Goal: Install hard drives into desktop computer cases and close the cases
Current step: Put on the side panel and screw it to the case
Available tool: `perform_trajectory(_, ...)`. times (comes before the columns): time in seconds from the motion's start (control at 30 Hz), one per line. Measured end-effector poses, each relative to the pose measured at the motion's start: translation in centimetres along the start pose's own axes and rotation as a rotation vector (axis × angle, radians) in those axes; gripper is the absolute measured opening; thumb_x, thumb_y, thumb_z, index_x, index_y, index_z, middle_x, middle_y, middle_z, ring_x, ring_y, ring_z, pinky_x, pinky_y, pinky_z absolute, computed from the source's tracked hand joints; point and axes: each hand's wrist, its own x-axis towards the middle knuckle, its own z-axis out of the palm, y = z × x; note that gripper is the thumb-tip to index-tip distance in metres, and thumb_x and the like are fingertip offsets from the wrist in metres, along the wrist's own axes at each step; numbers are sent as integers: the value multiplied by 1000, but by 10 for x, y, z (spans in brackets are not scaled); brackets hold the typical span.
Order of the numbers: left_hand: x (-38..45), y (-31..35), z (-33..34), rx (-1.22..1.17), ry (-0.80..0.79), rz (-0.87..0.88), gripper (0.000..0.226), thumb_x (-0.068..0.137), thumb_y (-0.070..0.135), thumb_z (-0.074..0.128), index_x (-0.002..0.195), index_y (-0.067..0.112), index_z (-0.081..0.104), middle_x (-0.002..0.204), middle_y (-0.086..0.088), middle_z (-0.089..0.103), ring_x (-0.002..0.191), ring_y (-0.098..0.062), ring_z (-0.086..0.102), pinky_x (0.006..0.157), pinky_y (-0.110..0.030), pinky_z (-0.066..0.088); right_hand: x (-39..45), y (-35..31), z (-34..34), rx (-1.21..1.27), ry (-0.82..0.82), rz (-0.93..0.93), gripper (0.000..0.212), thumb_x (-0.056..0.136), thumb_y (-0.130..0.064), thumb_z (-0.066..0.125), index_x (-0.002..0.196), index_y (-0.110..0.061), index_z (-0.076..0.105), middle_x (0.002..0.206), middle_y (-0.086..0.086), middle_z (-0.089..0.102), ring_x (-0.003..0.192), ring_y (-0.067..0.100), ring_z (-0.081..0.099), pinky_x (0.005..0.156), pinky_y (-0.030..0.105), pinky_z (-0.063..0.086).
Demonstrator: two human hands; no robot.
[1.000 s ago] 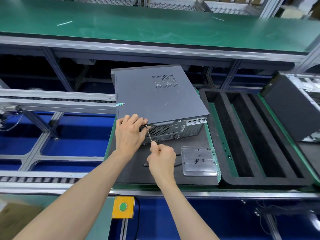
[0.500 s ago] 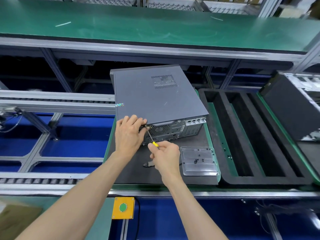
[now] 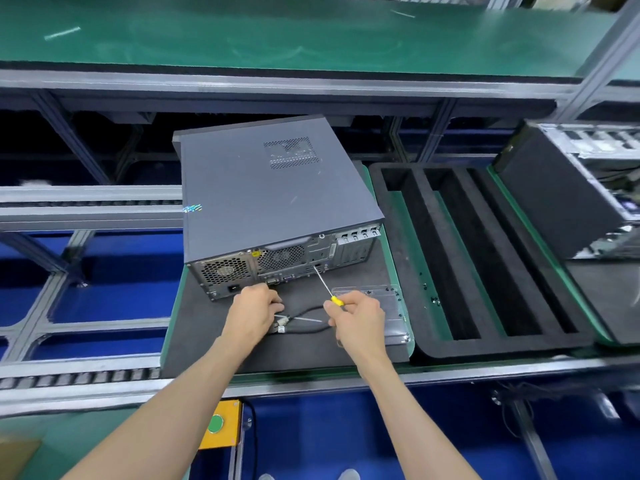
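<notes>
A closed grey desktop case (image 3: 263,199) lies flat on a black foam pallet (image 3: 311,348), its rear panel with fan grilles and ports facing me. My right hand (image 3: 358,318) grips a yellow-handled screwdriver (image 3: 325,284) whose shaft points up-left, with the tip near the rear ports. My left hand (image 3: 254,311) lies on the foam just below the rear panel, over the connector end of a black cable (image 3: 304,327). Whether its fingers hold the connector is hidden.
A clear plastic screw tray (image 3: 391,306) lies right of my right hand. Further right is a black foam pallet with long slots (image 3: 485,258), then an open case (image 3: 581,188). Roller rails run left. A green shelf spans above. A yellow box with a green button (image 3: 218,424) hangs below.
My left hand left the case's rear corner and dropped to the foam by the cable. My right hand moved right with the screwdriver, away from the left screw spot. The camera came closer.
</notes>
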Motion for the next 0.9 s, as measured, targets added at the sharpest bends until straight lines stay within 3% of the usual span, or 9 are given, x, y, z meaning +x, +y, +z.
perform_trajectory(0.1,-4,2,6,63,35,59,9,95,17,67,94,10,73,96,-5,66,98,-31,63,80,-40,48,4,5,-10,-14,-12,-5,6,86,-23,73,83,-21,68,65,-2,71,66,18,68,72,48,59)
perform_trajectory(0.2,-8,19,7,-20,134,71,10,98,13,61,88,11,62,86,-3,66,84,-30,64,71,-36,47,7,7,-23,-4,-45,-21,6,87,-22,71,85,-17,69,64,0,71,59,14,62,73,48,59)
perform_trajectory(0.3,-2,60,1,-530,195,-53,10,96,13,64,86,14,65,78,2,75,73,-17,71,70,-27,53,7,5,-35,27,-60,-62,7,87,-19,72,84,-13,70,65,6,70,56,16,59,67,45,55)
perform_trajectory(0.37,6,93,-1,-1024,182,-197,5,93,8,69,91,11,72,80,-3,77,73,-12,72,68,-18,54,7,3,-44,63,-76,-88,7,88,-18,72,85,-12,71,64,6,70,51,11,57,59,36,49)
perform_trajectory(0.43,15,117,-2,-1418,121,-319,8,93,4,69,99,5,74,83,-7,76,73,-12,69,69,-18,54,7,0,-55,90,-84,-111,6,90,-18,72,86,-13,71,62,3,69,46,5,54,56,25,45)
perform_trajectory(0.53,25,137,-2,-1717,-1,-419,11,94,4,65,102,3,73,85,-4,74,73,-9,68,70,-19,56,9,-1,-70,107,-87,-118,7,91,-21,70,86,-16,73,62,4,69,46,3,54,54,20,43)
perform_trajectory(0.7,34,147,0,-1631,-60,-374,10,92,3,67,91,7,76,84,-3,75,72,-8,69,67,-18,56,17,1,-90,53,-63,-138,10,90,-24,70,82,-23,75,61,3,69,48,7,58,50,19,44)
perform_trajectory(0.83,44,147,-6,-1403,-109,-287,16,88,5,72,74,10,80,75,-5,72,65,-10,65,61,-18,54,26,4,-106,-149,3,-251,8,85,-26,73,77,-26,75,56,-7,64,55,5,57,57,15,45)
perform_trajectory(0.9,50,147,-10,-1320,-163,-257,21,89,6,71,70,9,79,71,-6,70,61,-11,63,59,-18,54,31,4,-115,-268,53,-304,4,82,-27,76,85,-27,77,61,-11,65,62,4,59,62,17,47)
